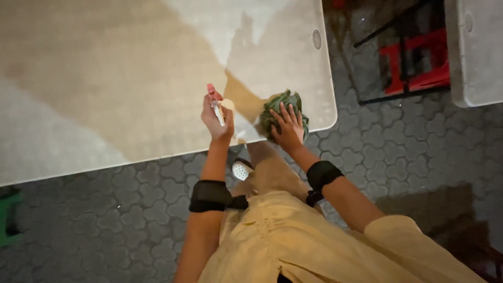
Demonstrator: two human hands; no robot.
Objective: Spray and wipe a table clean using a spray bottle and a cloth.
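Left hand: my left hand is raised just above the near edge of the surface, fingers curled tight around a small spray bottle.
Spray bottle: the spray bottle has a reddish top and a pale body, stands roughly upright in my grip, its head toward the middle of the surface.
Right hand: my right hand lies flat on a green cloth, fingers spread wide and pressing down, not closed around anything.
Green cloth: the green cloth is bunched into a lump near the rounded near corner of the surface, just beside the edge, partly hidden under my palm.
Surface: the surface is a pale plastic folding top; a bright patch of light crosses it, and the shadows of my arm and the bottle fall between my two hands.
Wrists: a black band wraps each forearm.
Below me: my tan clothing fills the lower frame, and one white perforated shoe shows on the grey interlocking paving.
Around: a second pale table stands well apart to the right; between the two, a red seat with a black frame sits on the paving.
Far left: something green at the frame edge, too cropped to tell.
In the way: nothing lies between my hands and the cloth or bottle.
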